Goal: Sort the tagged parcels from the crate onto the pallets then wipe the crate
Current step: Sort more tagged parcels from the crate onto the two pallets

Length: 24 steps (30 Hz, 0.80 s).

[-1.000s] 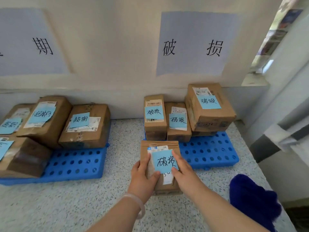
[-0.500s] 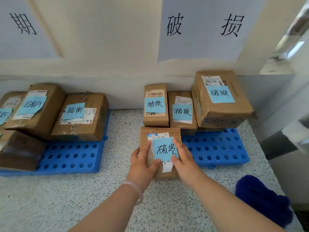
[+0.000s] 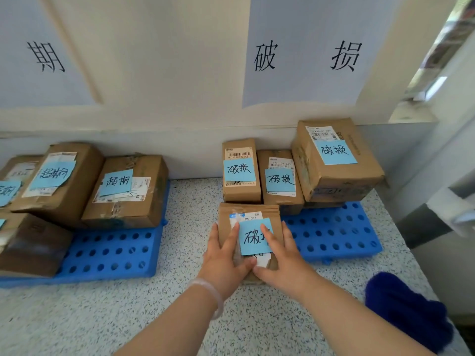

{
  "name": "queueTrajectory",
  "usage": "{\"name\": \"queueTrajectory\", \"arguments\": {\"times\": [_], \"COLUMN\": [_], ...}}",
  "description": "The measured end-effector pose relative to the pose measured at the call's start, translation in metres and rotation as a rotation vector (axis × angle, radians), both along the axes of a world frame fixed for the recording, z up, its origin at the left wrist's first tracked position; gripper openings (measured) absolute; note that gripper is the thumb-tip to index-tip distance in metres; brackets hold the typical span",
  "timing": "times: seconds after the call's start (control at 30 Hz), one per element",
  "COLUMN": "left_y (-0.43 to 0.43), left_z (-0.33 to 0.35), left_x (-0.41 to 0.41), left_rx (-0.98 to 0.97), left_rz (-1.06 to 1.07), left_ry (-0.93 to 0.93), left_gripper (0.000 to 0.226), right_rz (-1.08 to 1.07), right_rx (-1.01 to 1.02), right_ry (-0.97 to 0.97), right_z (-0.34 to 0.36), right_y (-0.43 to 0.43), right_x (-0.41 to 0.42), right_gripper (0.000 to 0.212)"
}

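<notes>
A small brown parcel (image 3: pixel 250 210) with a blue handwritten tag (image 3: pixel 250 237) lies at the front left of the right blue pallet (image 3: pixel 334 232), its far edge against two tagged parcels (image 3: pixel 240 173) (image 3: pixel 280 181). My left hand (image 3: pixel 223 263) lies flat on the parcel's left side, fingers straight, thumb across its near end. On the right side my right hand (image 3: pixel 282 260) presses down, its fingers covering part of the tag. A bigger tagged parcel (image 3: pixel 334 160) sits at the pallet's back right. The crate is out of view.
The left blue pallet (image 3: pixel 110 253) holds several tagged brown parcels (image 3: pixel 126 191). Paper signs (image 3: pixel 305 57) hang on the wall above each pallet. A dark blue cloth (image 3: pixel 406 309) lies on the speckled counter (image 3: pixel 154 317) at the right, close to its edge.
Both hands have moved the parcel away from me until it meets the two back parcels. My right fingers now cover part of the tag. The view has moved closer.
</notes>
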<state>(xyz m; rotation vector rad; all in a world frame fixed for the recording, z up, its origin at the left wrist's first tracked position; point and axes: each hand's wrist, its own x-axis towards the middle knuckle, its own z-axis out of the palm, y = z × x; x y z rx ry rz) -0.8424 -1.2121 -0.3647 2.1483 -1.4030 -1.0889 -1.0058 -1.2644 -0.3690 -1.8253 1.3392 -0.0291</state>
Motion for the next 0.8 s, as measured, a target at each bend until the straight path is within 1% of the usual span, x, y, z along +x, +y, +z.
{"name": "queueTrajectory", "arguments": {"times": [0.1,0.2,0.33,0.4,0.5,0.57,0.67,0.8], "left_y": [-0.004,-0.005,0.003,0.01,0.028,0.039,0.055,0.089], "left_z": [0.001,0.005,0.018,0.028,0.044,0.054,0.067,0.081], "left_x": [0.0,0.002,0.004,0.002,-0.006,-0.015,-0.034,-0.075], "left_rx": [0.028,0.042,0.043,0.012,-0.091,-0.177,-0.319,-0.445], "left_rz": [0.017,-0.007,-0.061,-0.112,-0.221,-0.312,-0.462,-0.63], "left_ry": [-0.009,-0.046,-0.145,-0.243,-0.4,-0.455,-0.483,-0.449], "left_gripper": [0.084,0.085,0.091,0.096,0.099,0.098,0.095,0.097], "right_rz": [0.009,0.02,0.012,0.006,-0.001,-0.027,-0.111,-0.248], "right_rx": [0.002,-0.019,-0.151,-0.205,-0.305,-0.38,-0.446,-0.519], "right_ry": [0.007,0.053,0.094,0.133,0.161,0.173,0.208,0.314], "right_z": [0.001,0.007,0.026,0.039,0.055,0.063,0.073,0.083], "right_y": [-0.005,-0.004,0.012,0.026,0.056,0.082,0.128,0.186], "right_x": [0.001,-0.002,-0.01,-0.016,-0.026,-0.034,-0.049,-0.076], "right_gripper": [0.098,0.102,0.107,0.11,0.11,0.105,0.1,0.097]}}
